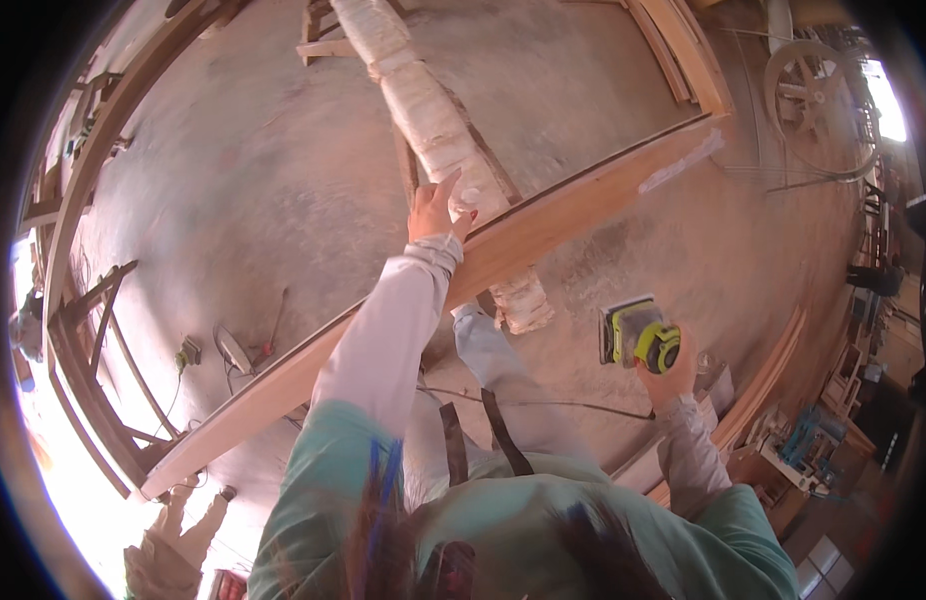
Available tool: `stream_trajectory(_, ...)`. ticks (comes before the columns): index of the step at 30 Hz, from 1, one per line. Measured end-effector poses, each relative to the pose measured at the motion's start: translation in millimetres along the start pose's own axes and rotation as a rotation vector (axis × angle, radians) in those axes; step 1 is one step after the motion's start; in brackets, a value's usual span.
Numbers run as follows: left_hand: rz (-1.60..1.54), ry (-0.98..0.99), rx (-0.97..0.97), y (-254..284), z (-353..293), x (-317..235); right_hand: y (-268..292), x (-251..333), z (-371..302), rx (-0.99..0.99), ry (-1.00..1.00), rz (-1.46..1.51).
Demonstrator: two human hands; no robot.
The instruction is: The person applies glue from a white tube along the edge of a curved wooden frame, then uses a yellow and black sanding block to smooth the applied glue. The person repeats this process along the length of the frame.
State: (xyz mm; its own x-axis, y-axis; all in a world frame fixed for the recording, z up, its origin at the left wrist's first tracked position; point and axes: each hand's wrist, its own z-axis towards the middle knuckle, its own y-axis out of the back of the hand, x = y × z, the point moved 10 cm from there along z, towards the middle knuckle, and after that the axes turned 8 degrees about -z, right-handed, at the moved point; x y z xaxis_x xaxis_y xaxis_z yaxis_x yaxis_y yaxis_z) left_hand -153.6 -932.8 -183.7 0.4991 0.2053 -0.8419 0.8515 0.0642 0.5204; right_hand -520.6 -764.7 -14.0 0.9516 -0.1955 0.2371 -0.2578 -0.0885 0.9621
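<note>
A long wooden rail (553,215), the near side of a large wooden frame, runs slantwise in front of me. My left hand (438,212) is at the rail's far edge, over a padded support beam (423,110) wrapped in pale material. Its thumb and forefinger are spread apart with nothing between them; the other fingers are partly hidden. To the right, away from the wood, my right hand (680,368) grips a green and black power sander (643,335). The sander's flat pad faces left and touches nothing. A whitish patch (683,163) marks the rail near its right end.
A dark cord (543,402) crosses near my legs. On the floor at left lie a small green tool (188,352) and a cord. Another person (168,545) stands at lower left. A large spoked wheel (818,95) is at far right, with a blue machine (813,437) below.
</note>
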Motion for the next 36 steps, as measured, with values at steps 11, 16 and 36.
stream_trajectory(11, -0.010, 0.340, 0.068, 2.1, 16.3, 63.4, -2.1, -6.6, -8.2, 0.001, -0.059, 0.077)
stream_trajectory(16, -0.540, 0.194, -0.185, 143.1, -99.7, 62.0, 14.0, 65.9, 13.4, -0.023, 0.229, 0.116)
stream_trajectory(36, -0.176, 0.893, -0.643, 306.2, -425.2, 184.6, -59.9, 378.9, -51.8, 0.240, 0.950, 0.211)
